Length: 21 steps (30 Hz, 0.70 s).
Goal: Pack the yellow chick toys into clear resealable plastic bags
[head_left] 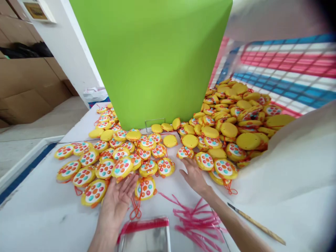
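Our left fingers [129, 182] lie open, palm up, a dotted yellow disc [123, 166] just beyond them; our right fingers [188, 164], loosely spread, meet another dotted disc's [185, 152] near edge, contact unclear to us.

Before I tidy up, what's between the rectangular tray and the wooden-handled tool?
Pink strips, then the right forearm, as the head view shows.

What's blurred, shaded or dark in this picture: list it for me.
Head view: the striped backing and white sheet at right look soft; head view: the green board is darker toward its right side; head view: the top right corner goes black; head view: left hand and right hand have readable outlines.
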### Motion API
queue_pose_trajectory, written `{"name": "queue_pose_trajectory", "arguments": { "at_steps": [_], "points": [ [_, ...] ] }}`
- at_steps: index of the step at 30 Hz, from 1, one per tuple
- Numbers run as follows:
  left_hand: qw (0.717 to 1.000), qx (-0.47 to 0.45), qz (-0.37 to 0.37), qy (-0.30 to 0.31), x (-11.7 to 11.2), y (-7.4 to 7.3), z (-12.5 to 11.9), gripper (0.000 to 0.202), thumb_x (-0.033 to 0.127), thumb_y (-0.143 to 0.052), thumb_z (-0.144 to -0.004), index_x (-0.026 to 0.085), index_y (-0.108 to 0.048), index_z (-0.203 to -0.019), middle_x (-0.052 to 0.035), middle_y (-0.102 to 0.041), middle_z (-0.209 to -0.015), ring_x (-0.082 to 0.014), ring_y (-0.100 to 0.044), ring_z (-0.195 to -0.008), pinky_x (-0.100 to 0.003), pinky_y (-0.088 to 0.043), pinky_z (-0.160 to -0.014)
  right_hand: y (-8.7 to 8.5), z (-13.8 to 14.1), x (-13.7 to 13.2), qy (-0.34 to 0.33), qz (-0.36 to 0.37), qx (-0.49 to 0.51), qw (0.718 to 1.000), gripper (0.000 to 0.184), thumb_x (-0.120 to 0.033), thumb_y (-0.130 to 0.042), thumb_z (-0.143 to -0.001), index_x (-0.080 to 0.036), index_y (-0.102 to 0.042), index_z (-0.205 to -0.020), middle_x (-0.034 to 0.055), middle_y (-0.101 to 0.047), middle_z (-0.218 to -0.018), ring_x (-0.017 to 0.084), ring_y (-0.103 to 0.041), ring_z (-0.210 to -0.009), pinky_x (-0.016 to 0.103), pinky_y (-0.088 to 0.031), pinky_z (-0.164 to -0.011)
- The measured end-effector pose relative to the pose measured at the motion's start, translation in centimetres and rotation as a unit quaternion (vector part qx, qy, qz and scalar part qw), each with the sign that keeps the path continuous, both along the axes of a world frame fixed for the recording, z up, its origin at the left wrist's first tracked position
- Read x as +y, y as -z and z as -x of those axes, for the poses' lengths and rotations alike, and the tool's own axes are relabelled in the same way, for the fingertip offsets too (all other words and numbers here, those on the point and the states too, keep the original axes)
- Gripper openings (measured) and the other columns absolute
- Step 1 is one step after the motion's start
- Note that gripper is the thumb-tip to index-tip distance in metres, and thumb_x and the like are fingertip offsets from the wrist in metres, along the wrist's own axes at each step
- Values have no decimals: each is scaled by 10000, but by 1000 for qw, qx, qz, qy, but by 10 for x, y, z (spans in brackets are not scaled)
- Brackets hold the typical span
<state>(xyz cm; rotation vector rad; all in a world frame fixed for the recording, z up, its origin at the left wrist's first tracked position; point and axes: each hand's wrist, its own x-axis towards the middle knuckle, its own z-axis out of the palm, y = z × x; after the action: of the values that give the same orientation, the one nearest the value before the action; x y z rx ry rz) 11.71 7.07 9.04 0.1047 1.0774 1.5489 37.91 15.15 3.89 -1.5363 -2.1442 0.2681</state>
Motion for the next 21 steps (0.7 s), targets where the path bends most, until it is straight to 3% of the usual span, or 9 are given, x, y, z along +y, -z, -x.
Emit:
{"name": "queue_pose_trajectory", "arguments": {
  "at_steps": [5, 9, 13, 17, 21],
  "points": [
    [996, -4, 71, 51, -20, 11, -19, 213, 96, -514, -832, 99, -612, -1021, -143, -713, -895, -205, -702, -804, -294, -583, -676, 4, -3, 52, -9, -52, -118, 992, 457, 34, -381, -791, -100, -572, -1183, 218, -546, -1252, 340, -460, -1179, 554, -331, -977],
    [994, -16, 77, 82, -35, 23, -33, 201, 125, -621, -774, 119, -626, -975, -116, -717, -827, -191, -692, -741, -272, -559, -633, -8, -1, 62, -54, -85, -170, 980, 474, 62, -368, -780, -97, -589, -1168, 192, -623, -1121, 317, -513, -1096, 521, -337, -973],
    [989, -43, 58, 130, -33, 26, -38, 252, 226, -680, -758, 122, -621, -980, -129, -716, -867, -212, -688, -789, -275, -542, -646, -24, 6, 32, -133, -116, -175, 969, 501, 32, -377, -823, -161, -527, -1261, 116, -599, -1221, 274, -445, -1193, 467, -320, -1023],
    [982, -69, 24, 176, -18, 21, -53, 346, 392, -642, -791, 161, -609, -1047, -112, -706, -957, -226, -684, -809, -281, -539, -589, -27, 16, -20, -238, -182, -84, 950, 465, -1, -382, -849, -224, -549, -1221, 93, -561, -1282, 256, -416, -1220, 478, -373, -992],
    [978, -31, -10, 207, -9, 15, -64, 322, 333, -713, -740, 171, -642, -1009, -94, -703, -1012, -229, -679, -858, -269, -552, -609, -22, 21, -59, -274, -148, -2, 950, 537, 3, -403, -826, -282, -523, -1265, 96, -505, -1337, 274, -406, -1237, 498, -408, -969]
  ]
}}
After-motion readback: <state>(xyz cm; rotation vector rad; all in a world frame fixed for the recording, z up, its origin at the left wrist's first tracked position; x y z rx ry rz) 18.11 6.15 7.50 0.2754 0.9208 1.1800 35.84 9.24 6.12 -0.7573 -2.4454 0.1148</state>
